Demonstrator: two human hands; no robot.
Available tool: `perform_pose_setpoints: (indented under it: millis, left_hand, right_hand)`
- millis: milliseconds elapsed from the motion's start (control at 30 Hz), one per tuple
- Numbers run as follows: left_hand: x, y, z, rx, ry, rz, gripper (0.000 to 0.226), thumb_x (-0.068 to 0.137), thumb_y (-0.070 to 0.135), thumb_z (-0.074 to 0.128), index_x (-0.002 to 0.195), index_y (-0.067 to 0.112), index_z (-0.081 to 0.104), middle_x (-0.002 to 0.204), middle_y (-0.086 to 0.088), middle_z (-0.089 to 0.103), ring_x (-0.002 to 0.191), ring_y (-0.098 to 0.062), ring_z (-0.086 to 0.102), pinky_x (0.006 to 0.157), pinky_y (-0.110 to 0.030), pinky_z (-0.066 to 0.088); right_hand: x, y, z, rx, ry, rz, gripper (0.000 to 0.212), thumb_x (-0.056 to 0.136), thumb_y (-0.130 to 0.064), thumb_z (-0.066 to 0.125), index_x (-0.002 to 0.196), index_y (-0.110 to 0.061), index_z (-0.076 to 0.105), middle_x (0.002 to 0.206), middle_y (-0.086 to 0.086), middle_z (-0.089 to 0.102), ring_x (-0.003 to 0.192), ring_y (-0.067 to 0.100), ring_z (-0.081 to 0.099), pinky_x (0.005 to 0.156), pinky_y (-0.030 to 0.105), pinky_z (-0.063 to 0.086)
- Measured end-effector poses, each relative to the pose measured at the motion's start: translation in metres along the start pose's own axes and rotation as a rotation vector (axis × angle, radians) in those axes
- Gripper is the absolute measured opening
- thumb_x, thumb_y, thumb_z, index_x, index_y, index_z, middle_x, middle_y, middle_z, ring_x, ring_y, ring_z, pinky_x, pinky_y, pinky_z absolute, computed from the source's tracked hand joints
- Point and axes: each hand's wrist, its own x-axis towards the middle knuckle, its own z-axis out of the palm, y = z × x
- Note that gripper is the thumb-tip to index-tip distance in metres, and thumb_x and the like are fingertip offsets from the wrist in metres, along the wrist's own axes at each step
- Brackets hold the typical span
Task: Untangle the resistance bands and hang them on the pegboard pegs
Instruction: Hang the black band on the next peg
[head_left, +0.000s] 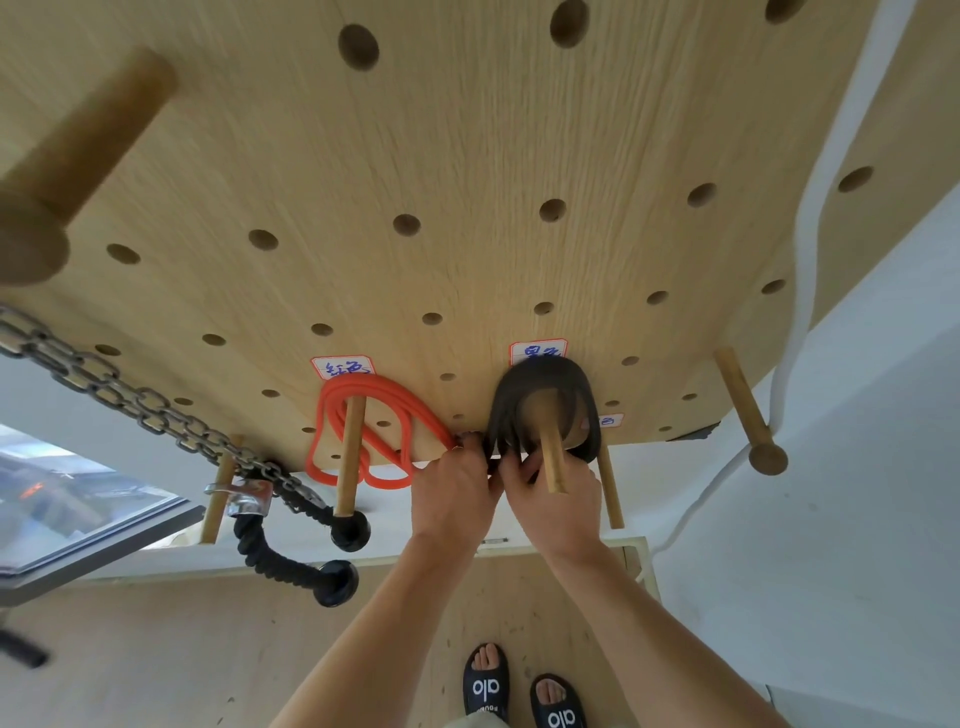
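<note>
From my seat at the head camera I see both hands up at the bottom edge of the pegboard (467, 156). The left hand (454, 496) has its fingers curled round the lower strands of the black band (524, 384), pinching them just below the board's edge. The right hand (553, 506) sits right beside it, the two hands touching, and its fingers are curled into the same black strands next to the peg (550, 457) that pokes out over its knuckles. So both hands are grasping the black band.

The black band is looped over that peg, its top arc lying against the board under a white label (537, 351) with blue handwriting I cannot read. Just to the left, the orange band (374, 410) hangs in several loops over another peg (349, 457), also under a handwritten label (343, 368); one orange strand runs down to the left hand's fingertips, and whether it is held I cannot tell.

Further left, a metal chain (104, 382) crosses diagonally to a clip that carries a black rope handle (280, 556) with rubber end knobs. A thick peg (83, 161) juts out at upper left, and another peg (748, 410) at right, beside a white cord (810, 260). Below, I see wooden flooring and two feet in black slides (519, 693).
</note>
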Motion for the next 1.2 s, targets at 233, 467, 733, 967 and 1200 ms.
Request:
perform_pose_setpoints:
  millis: [233, 467, 733, 967, 1200]
  left_hand:
    - [-0.005, -0.003, -0.015, -0.080, 0.019, -0.014, 0.036, 0.100, 0.053, 0.046, 0.104, 0.017, 0.051, 0.085, 0.001, 0.070, 0.078, -0.027, 0.070, 0.059, -0.031, 0.042]
    - [-0.012, -0.008, -0.034, -0.164, 0.118, 0.060, 0.034, 0.095, 0.044, 0.059, 0.098, 0.021, 0.034, 0.075, 0.004, 0.064, 0.066, -0.025, 0.065, 0.056, -0.038, 0.054]
    - [-0.014, 0.003, -0.066, -0.307, 0.405, 0.337, 0.036, 0.094, 0.042, 0.058, 0.119, 0.021, 0.041, 0.105, -0.001, 0.057, 0.065, -0.021, 0.061, 0.043, -0.036, 0.053]
    - [-0.004, 0.015, -0.069, -0.275, 0.531, 0.457, 0.024, 0.102, 0.031, 0.048, 0.121, 0.017, 0.045, 0.098, -0.008, 0.061, 0.057, -0.023, 0.060, 0.038, -0.037, 0.049]
    - [0.003, 0.014, -0.072, -0.262, 0.557, 0.481, 0.019, 0.103, 0.030, 0.050, 0.120, 0.020, 0.048, 0.097, -0.006, 0.063, 0.051, -0.020, 0.056, 0.037, -0.036, 0.048]
  right_hand:
    - [-0.005, 0.002, 0.001, 0.052, -0.030, -0.040, 0.019, 0.089, -0.025, 0.072, 0.093, -0.008, 0.065, 0.065, -0.002, 0.067, 0.052, 0.017, 0.065, 0.047, 0.032, 0.056]
    - [-0.010, -0.010, -0.014, 0.104, 0.030, -0.145, 0.026, 0.094, -0.036, 0.056, 0.100, -0.011, 0.061, 0.063, -0.006, 0.065, 0.047, 0.008, 0.061, 0.047, 0.019, 0.054]
    - [0.008, -0.005, -0.069, 0.238, 0.164, -0.044, 0.016, 0.095, -0.032, 0.055, 0.101, -0.018, 0.052, 0.066, -0.010, 0.058, 0.051, 0.007, 0.056, 0.046, 0.022, 0.045]
    - [0.033, -0.013, -0.080, 0.152, 0.160, -0.166, 0.021, 0.095, -0.020, 0.066, 0.111, -0.008, 0.060, 0.088, -0.007, 0.055, 0.060, 0.012, 0.053, 0.049, 0.025, 0.048]
    - [0.041, -0.007, -0.077, 0.034, 0.172, -0.305, 0.013, 0.099, -0.017, 0.061, 0.107, -0.009, 0.056, 0.085, 0.002, 0.059, 0.062, 0.009, 0.046, 0.050, 0.021, 0.043]
